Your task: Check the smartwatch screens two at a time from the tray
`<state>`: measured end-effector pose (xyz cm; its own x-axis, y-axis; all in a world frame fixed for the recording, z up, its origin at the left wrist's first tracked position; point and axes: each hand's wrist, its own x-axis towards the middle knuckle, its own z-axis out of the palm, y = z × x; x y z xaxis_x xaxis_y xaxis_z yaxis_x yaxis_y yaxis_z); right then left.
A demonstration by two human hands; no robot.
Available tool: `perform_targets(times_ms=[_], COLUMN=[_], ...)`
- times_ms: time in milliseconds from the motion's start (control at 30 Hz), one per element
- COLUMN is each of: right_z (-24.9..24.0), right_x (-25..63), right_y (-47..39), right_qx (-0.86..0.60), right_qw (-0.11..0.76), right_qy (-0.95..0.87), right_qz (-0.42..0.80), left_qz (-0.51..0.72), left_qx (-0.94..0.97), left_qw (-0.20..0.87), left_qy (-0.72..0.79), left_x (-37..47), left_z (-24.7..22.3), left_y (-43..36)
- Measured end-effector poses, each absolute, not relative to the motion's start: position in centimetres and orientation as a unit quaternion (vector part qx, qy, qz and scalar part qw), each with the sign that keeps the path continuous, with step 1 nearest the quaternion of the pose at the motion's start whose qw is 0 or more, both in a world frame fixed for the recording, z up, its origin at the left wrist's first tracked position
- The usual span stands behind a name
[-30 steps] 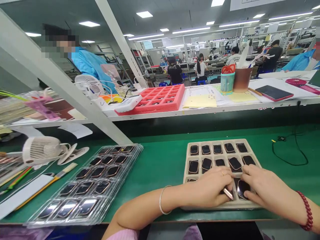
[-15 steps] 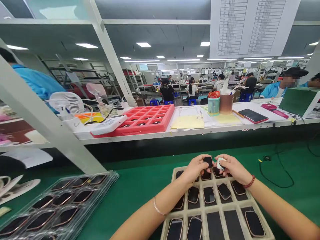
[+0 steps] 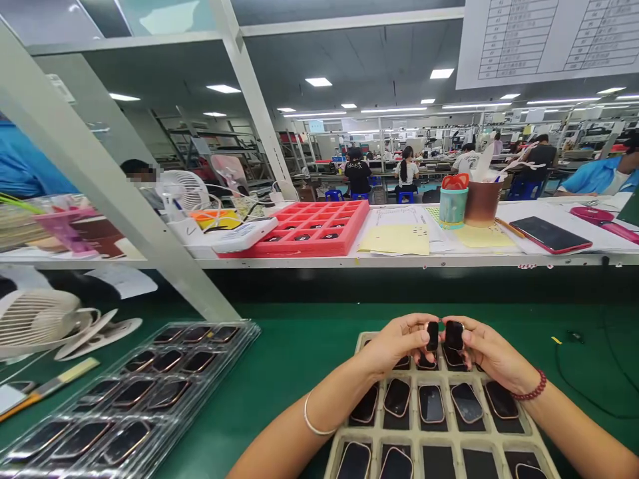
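My left hand (image 3: pixel 399 342) pinches a small smartwatch body (image 3: pixel 432 336) with a dark screen, tilted partly edge-on. Close beside it, my right hand (image 3: pixel 492 349) grips a second watch body (image 3: pixel 454 334), its dark face turned toward me. Both are held over the far row of a cream compartment tray (image 3: pixel 424 436). Several strapless watch bodies (image 3: pixel 431 404) with gold-coloured rims lie in that tray's cells, while two near cells show only dark lining. My hands partly hide the far row.
Clear plastic trays (image 3: pixel 197 416) holding more watch bodies lie at left, by a brush (image 3: pixel 60 382) and a white fan (image 3: pixel 42 322). A shelf (image 3: pixel 389 261) ahead carries a red foam tray (image 3: pixel 299 247), cups and a phone (image 3: pixel 546 234). A cable (image 3: pixel 566 379) lies right. Co-workers sit beyond.
The watch body in my right hand has turned from its pale back to its dark face. The left one has turned more edge-on. The camera view has swung left.
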<state>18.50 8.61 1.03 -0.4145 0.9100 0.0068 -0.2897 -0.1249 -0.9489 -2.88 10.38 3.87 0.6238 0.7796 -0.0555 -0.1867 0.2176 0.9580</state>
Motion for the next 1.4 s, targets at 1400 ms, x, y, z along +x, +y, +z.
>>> perform_targets(times_ms=[1400], right_z=[1.06], right_x=[18.48], right_y=[8.30], right_qx=[-0.395], right_qw=[0.401], right_qy=[-0.575], right_qz=[0.593], left_qz=[0.322], left_qx=[0.581], left_qw=[0.645], left_qy=[0.378], left_x=[-2.39], left_z=[3.59], left_y=[9.65])
